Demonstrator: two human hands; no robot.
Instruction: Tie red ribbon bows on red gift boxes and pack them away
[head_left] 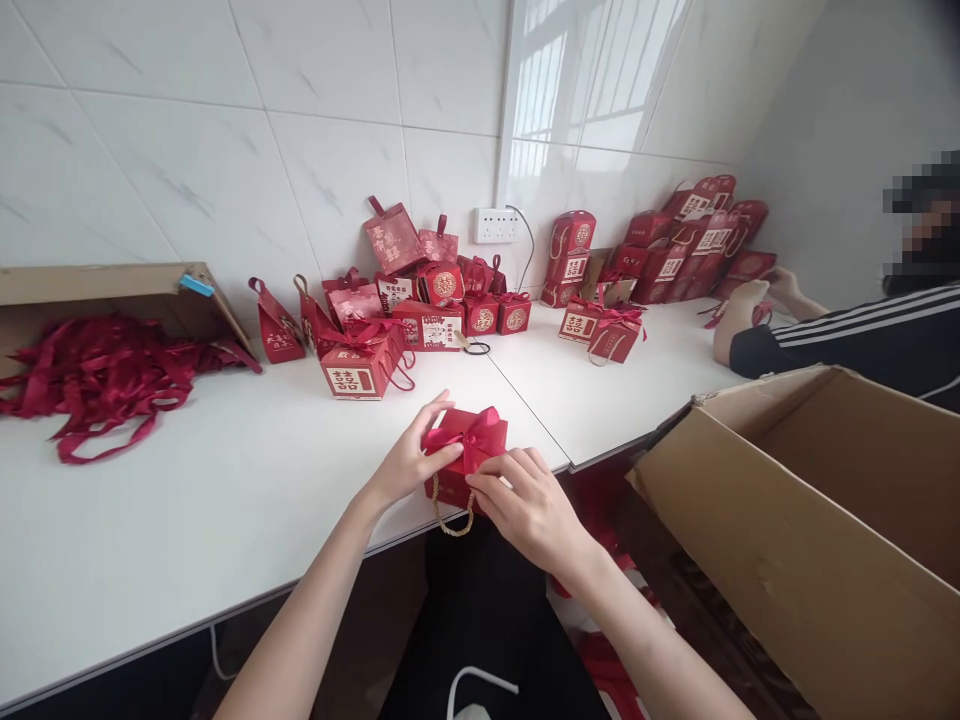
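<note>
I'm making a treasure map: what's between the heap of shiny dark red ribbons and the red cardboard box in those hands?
White tabletop, then the left hand touching the box, in the head view.

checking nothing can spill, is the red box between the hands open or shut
Shut: the red box shows flat panels across its top, with a ribbon bow lying over them, between the left hand and right hand.

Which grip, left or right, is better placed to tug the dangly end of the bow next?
Probably the right grip: its fingertips are down by the dangly end of the bow. The left grip is at the red box's left side, thumb beside a loop.
</note>
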